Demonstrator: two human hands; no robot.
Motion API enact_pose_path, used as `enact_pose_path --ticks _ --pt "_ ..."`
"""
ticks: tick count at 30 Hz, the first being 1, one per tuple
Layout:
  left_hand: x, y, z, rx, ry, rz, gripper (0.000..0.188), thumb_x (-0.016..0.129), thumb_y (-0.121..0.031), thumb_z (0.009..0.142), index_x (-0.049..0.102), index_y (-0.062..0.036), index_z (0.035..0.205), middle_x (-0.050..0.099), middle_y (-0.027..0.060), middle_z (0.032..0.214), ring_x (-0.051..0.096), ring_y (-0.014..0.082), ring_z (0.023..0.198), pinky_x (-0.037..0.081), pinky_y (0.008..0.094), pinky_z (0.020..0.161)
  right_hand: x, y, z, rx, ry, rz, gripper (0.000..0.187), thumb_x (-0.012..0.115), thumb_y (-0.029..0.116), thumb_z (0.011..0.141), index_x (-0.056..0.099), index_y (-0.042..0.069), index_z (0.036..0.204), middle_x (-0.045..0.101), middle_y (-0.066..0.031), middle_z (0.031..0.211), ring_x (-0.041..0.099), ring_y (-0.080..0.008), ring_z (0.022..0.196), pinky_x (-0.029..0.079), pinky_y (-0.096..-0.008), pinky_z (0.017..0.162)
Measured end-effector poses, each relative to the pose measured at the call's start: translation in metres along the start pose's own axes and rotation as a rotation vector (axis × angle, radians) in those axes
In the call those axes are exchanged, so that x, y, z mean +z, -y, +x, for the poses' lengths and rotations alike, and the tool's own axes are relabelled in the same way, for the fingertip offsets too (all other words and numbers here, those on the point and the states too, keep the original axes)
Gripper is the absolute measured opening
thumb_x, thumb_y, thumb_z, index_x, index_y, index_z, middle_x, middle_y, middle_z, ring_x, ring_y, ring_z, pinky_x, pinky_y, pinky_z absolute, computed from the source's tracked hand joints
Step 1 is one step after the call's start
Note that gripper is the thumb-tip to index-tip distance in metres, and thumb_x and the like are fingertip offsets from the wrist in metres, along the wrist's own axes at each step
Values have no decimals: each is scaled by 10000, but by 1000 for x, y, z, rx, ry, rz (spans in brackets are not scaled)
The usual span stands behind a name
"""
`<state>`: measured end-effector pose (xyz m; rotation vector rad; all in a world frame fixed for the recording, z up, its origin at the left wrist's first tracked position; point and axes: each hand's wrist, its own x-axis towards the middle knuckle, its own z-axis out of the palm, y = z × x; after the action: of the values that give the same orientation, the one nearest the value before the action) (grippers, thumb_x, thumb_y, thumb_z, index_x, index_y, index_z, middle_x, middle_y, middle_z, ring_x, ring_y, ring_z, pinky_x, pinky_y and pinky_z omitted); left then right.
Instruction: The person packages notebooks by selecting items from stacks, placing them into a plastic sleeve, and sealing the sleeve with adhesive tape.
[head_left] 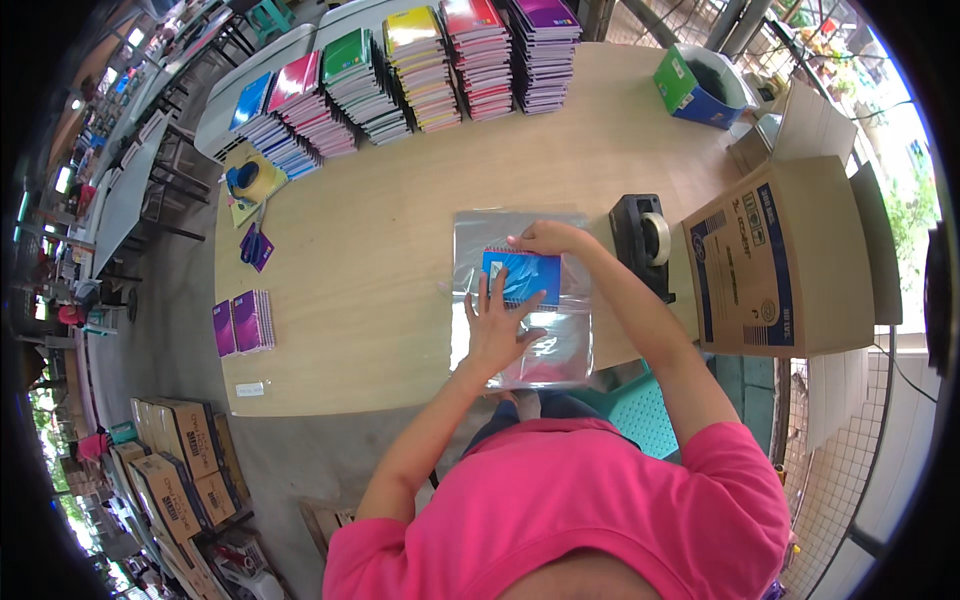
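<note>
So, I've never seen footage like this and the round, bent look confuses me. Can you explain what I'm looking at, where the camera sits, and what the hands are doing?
There is no machine here: a person in a pink shirt works with bare hands. The one picture comes from a wide fisheye camera worn on the head, looking down, which is why straight edges curve near the rim.

The left hand lies flat on a blue notebook that rests on a clear plastic bag on a wooden table. The right hand grips the notebook's top edge.

Around them sit a black tape dispenser, a cardboard box, colourful notebook stacks along the far edge, and a small purple pile on the left.
</note>
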<state>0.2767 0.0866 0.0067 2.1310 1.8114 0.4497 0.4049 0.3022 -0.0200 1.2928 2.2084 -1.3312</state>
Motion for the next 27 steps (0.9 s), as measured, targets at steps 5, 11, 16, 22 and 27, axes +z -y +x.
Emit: enact_pose_path --ticks 5,11,16,22,27 --pt "7 19 3 -140 -206 -144 864 774 -443 781 353 -237 1507 314 229 1490 290 407 1387 341 618 1025 5 -30 1 -299 50 -119 672 764 549 737 681 65 1195 713 -154 1051 685 -293 916 552 -401 815" --pt "5 117 -13 -618 -216 -1189 754 750 -217 845 349 -42 1458 500 180 1283 504 298 1164 437 424 946 3 -7 -11 -190 121 58 769 855 454 652 632 83 1287 699 -157 1126 684 -275 958 569 -368 789" --pt "-6 29 -6 -36 -330 -387 577 730 -213 835 514 -126 1363 493 170 1294 472 303 1229 371 490 1033 4 -31 -3 -316 51 -36 742 810 528 701 642 75 1265 700 -162 1101 684 -264 942 578 -348 736" --pt "11 0 5 49 -90 -38 653 768 -333 777 536 -210 1375 418 183 1396 386 370 1319 299 570 1093 -1 -13 -11 -137 61 -19 752 453 732 894 695 62 1136 718 -158 994 682 -257 771 557 -381 683" --pt "8 -5 -6 50 -20 -18 666 747 -344 801 499 -231 1409 360 197 1455 315 417 1368 254 611 1104 9 -15 -11 -89 -22 33 865 263 773 918 753 72 1048 724 -158 894 659 -254 692 543 -396 659"
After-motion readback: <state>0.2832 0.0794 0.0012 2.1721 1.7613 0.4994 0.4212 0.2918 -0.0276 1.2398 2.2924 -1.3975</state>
